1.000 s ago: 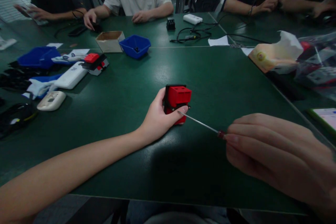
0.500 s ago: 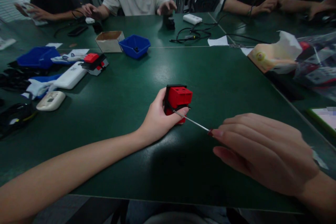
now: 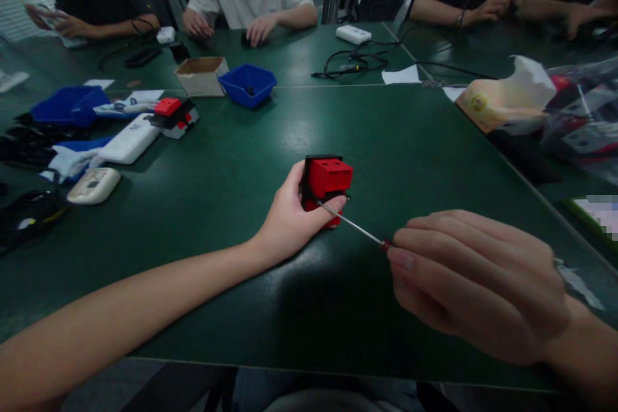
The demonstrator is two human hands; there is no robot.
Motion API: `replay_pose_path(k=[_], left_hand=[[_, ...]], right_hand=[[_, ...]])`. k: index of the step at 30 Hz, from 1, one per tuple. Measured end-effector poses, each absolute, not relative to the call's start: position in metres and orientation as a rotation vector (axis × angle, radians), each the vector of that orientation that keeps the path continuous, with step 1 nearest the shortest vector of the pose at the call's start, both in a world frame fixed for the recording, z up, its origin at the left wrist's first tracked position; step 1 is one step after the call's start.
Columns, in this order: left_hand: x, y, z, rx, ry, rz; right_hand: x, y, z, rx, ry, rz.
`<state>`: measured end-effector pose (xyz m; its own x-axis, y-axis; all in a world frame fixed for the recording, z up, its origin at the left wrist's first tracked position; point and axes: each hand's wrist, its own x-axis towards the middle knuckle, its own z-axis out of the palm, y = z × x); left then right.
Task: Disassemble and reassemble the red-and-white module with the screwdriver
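My left hand [image 3: 292, 219] grips a small red and black plastic block [image 3: 331, 175] on the green table, thumb across its near side. The block has a black plate on its left and openings in its red top. In my right hand [image 3: 477, 283] is a screwdriver [image 3: 355, 226] with a thin metal shaft and a dark red handle end. Its tip meets the black part of the block beside my left thumb. My right fingers are closed round the handle and hide most of it.
A blue bin [image 3: 248, 85] and a cardboard box [image 3: 201, 76] stand ahead. To the left lie a similar red, black and grey block [image 3: 174, 117], a white power bank [image 3: 129, 140] and a cream case [image 3: 94, 185]. A plastic bag [image 3: 586, 122] lies right. People sit opposite.
My right hand has turned slightly round the handle, its fingers and thumb drawing together. My left hand and the block stay put. Across the table, a person's hands have moved inward to the left.
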<state>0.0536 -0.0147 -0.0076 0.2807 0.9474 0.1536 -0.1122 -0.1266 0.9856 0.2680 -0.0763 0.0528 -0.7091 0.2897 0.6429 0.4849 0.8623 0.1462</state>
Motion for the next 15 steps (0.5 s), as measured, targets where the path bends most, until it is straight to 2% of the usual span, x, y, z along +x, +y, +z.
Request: replay_pose_path(k=[15], left_hand=[[0.0532,-0.0151,-0.0095,1.36,0.843,1.132]], right_hand=[[0.2649,-0.0745,0.0553,-0.572,-2.379,-0.393]])
